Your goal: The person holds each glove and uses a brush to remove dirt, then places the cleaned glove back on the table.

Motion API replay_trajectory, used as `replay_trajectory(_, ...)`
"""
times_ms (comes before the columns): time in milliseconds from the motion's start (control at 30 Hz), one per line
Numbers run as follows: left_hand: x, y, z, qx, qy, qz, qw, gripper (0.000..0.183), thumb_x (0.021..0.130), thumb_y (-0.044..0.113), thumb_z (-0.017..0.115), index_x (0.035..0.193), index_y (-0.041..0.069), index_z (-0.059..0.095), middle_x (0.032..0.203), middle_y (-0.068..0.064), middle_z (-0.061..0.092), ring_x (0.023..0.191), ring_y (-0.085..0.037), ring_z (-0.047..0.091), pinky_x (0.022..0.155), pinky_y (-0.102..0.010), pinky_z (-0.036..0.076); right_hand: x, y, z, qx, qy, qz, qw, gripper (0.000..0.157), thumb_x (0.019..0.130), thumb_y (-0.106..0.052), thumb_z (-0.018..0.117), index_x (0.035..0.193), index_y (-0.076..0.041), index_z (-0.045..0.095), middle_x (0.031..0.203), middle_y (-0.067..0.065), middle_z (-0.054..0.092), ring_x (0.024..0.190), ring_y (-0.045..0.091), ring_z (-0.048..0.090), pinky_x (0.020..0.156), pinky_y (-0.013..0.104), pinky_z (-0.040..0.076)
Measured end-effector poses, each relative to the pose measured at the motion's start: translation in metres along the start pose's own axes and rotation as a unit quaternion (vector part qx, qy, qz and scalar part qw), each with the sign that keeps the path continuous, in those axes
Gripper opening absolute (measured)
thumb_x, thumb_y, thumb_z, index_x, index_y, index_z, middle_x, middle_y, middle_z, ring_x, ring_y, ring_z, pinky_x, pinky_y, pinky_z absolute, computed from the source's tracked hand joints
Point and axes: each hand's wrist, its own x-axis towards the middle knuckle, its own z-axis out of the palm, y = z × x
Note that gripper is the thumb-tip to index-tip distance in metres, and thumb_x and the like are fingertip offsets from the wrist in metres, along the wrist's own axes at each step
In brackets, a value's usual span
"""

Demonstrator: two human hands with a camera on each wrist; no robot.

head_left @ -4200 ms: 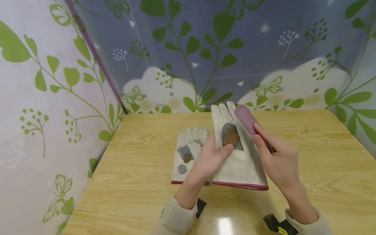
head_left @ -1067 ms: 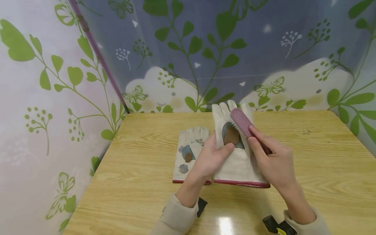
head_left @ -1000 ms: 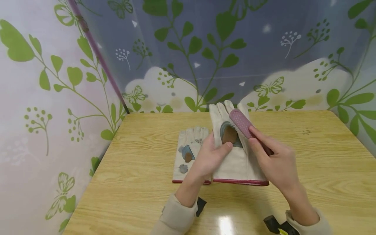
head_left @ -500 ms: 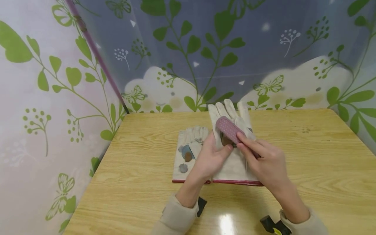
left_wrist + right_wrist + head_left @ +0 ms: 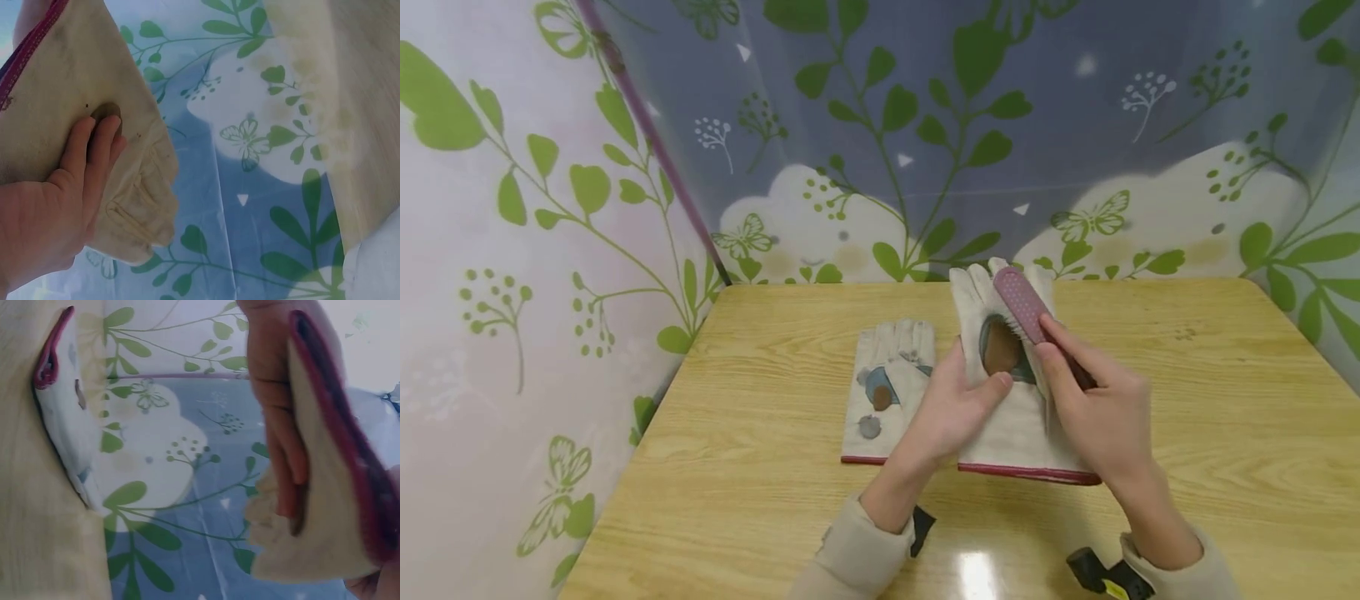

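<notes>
My left hand grips an off-white work glove with a red-trimmed cuff, raised over the table with its fingers pointing up. The thumb presses on the front below a brown oval patch set in blue-grey. In the left wrist view, the other fingers lie against the back of the glove, beside a dark oval spot. Between thumb and fingers, my right hand holds a pink dotted brush, its pale bristles at the upper right edge of the patch. The brush is out of sight in both wrist views.
A second matching glove, with blue, brown and grey patches, lies flat on the wooden table to the left. A leaf-patterned curtain hangs behind the table, and a purple pole slants down at the left.
Half a second ago the brush covered the brown patch; it has since moved up and right, uncovering it. The held glove has shifted slightly right, and both hands keep their holds.
</notes>
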Motion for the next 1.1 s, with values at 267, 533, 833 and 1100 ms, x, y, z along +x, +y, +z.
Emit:
replay_trajectory(267,0.001,0.003,-0.014,-0.004,0.042,0.007,0.9991,0.055,0.087,0.001,0.057,0.137,0.019,0.043,0.129,0.002,0.055,0.117,-0.010,0.052,0.100,-0.030,0.041,0.000,-0.010,-0.011,-0.023,-0.078,-0.072,0.994,0.043,0.072,0.005,0.075,0.112,-0.010,0.071,0.097,0.007,0.072,0.077,0.002,0.062,0.063,0.009,0.045)
replay_trajectory(533,-0.010,0.030,-0.002,0.085,0.040,0.037,0.9949,0.055,0.087,-0.006,0.052,0.139,0.006,0.039,0.138,-0.007,0.048,0.128,-0.010,0.041,0.107,-0.029,0.032,-0.008,-0.004,0.018,-0.046,0.017,-0.135,0.990,0.031,0.090,-0.029,0.064,0.108,-0.004,0.072,0.061,0.006,0.061,0.049,0.003,0.034,0.042,0.016,0.027)
replay_trajectory(833,-0.006,0.007,0.009,0.123,0.026,0.064,0.9900,0.051,0.091,0.001,0.053,0.139,0.015,0.041,0.134,-0.002,0.052,0.124,-0.008,0.046,0.101,-0.026,0.040,-0.006,0.000,0.017,-0.005,0.041,-0.059,0.997,0.039,0.075,0.006,0.073,0.112,-0.006,0.069,0.085,0.014,0.072,0.058,0.003,0.049,0.051,0.012,0.036)
replay_trajectory(1100,-0.004,0.006,0.007,0.034,0.007,0.059,0.9977,0.059,0.089,-0.003,0.055,0.142,0.014,0.037,0.141,-0.002,0.046,0.129,-0.009,0.041,0.105,-0.027,0.035,-0.004,-0.007,-0.003,0.056,-0.015,0.062,0.996,0.038,0.085,0.003,0.064,0.120,-0.009,0.065,0.110,0.006,0.068,0.070,0.000,0.059,0.055,0.010,0.043)
